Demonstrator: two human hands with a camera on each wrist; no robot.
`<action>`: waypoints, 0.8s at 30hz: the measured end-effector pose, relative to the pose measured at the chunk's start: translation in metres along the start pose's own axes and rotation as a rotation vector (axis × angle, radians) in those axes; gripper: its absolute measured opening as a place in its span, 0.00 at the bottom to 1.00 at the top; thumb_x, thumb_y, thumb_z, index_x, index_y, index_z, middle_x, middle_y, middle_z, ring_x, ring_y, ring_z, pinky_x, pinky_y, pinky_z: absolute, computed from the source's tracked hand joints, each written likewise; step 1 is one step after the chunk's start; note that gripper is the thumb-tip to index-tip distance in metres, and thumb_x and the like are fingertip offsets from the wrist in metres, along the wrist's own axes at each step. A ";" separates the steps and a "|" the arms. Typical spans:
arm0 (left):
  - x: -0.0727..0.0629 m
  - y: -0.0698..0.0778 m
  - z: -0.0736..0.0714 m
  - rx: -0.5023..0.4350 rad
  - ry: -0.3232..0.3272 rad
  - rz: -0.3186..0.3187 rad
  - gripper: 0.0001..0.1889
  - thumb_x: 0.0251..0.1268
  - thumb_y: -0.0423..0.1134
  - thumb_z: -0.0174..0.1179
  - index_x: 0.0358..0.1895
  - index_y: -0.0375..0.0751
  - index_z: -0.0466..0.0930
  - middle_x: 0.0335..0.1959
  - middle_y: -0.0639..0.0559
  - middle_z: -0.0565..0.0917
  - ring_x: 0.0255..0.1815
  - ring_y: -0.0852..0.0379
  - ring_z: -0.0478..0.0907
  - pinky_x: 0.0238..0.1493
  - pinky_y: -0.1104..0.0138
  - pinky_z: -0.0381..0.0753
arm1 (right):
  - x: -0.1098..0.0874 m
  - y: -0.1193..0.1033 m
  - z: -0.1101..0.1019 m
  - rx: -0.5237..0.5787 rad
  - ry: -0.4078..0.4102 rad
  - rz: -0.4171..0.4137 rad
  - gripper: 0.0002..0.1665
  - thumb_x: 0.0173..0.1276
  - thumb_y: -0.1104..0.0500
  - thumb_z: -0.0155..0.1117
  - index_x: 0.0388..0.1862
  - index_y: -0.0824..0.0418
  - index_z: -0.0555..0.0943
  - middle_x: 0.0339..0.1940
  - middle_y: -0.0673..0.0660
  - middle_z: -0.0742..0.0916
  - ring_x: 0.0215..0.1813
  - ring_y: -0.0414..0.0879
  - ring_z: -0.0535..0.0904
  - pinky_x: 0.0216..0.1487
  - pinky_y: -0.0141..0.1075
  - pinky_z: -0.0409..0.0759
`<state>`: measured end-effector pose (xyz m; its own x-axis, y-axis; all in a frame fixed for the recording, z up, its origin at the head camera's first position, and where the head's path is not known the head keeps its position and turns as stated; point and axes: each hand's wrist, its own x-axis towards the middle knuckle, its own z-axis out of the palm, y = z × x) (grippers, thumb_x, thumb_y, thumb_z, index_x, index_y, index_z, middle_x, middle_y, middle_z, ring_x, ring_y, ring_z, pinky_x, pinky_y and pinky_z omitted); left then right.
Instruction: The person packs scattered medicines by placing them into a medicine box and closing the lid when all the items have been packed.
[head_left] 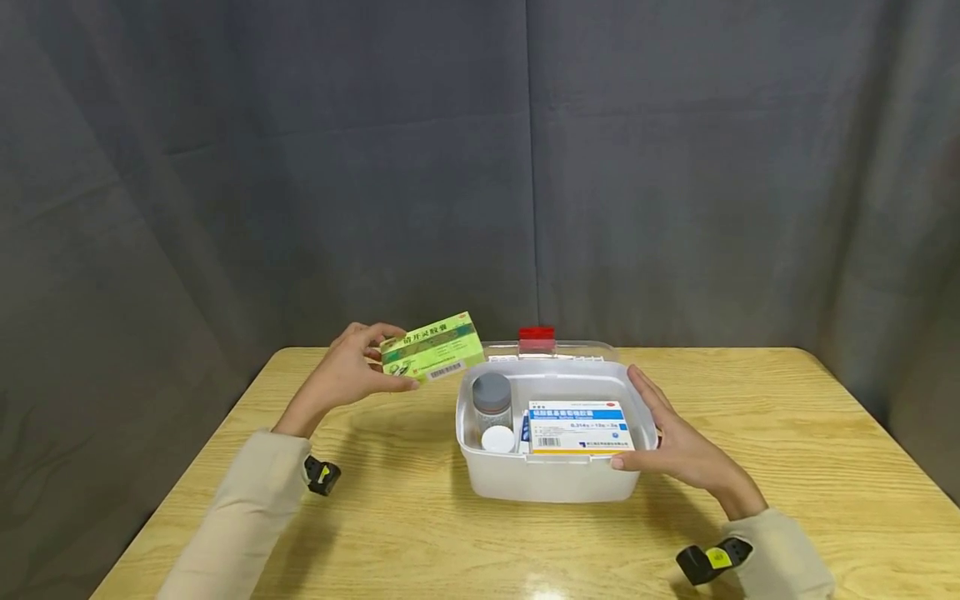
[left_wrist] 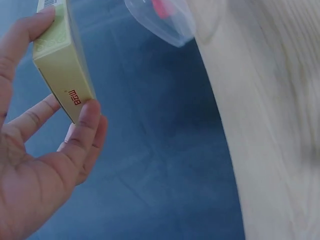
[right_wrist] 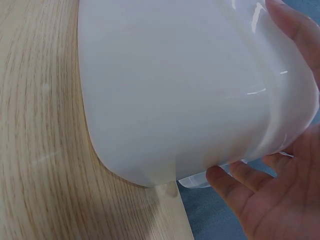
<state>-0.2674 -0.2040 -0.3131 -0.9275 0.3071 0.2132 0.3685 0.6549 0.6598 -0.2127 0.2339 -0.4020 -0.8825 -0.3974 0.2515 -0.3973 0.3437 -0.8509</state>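
My left hand (head_left: 347, 372) holds a green medicine box (head_left: 433, 347) up in the air, left of and above a white plastic storage box (head_left: 551, 483). In the left wrist view, the thumb lies on one face of the medicine box and fingertips press its opposite edges. My right hand (head_left: 681, 443) grips the storage box's right end, its thumb at the front rim and its fingers along the side. Inside the storage box are a grey-capped bottle (head_left: 492, 398), a white round cap (head_left: 498, 439) and a white-and-blue medicine box (head_left: 579, 427).
Behind the storage box, its clear lid (head_left: 585, 352) with a red latch (head_left: 536, 333) hangs open. Everything stands on a wooden table (head_left: 390, 517). A dark grey curtain (head_left: 480, 167) hangs beyond the table's far edge.
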 end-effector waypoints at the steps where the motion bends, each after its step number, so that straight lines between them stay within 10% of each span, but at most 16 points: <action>1: 0.000 0.005 0.002 0.004 -0.003 0.009 0.39 0.45 0.48 0.78 0.63 0.44 0.73 0.52 0.42 0.66 0.49 0.42 0.72 0.49 0.55 0.79 | 0.000 -0.001 0.000 -0.001 0.001 0.000 0.72 0.50 0.60 0.78 0.80 0.53 0.36 0.78 0.64 0.40 0.72 0.68 0.45 0.59 0.70 0.61; 24: 0.008 0.057 0.036 0.040 -0.048 0.123 0.35 0.42 0.45 0.79 0.59 0.47 0.77 0.48 0.46 0.69 0.44 0.48 0.71 0.44 0.62 0.80 | 0.001 -0.005 -0.004 -0.004 -0.005 0.010 0.71 0.52 0.59 0.78 0.80 0.50 0.35 0.79 0.60 0.41 0.71 0.65 0.50 0.58 0.68 0.64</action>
<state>-0.2515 -0.1393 -0.3003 -0.8714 0.4191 0.2551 0.4823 0.6367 0.6016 -0.2124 0.2346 -0.3956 -0.8853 -0.3982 0.2402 -0.3891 0.3513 -0.8516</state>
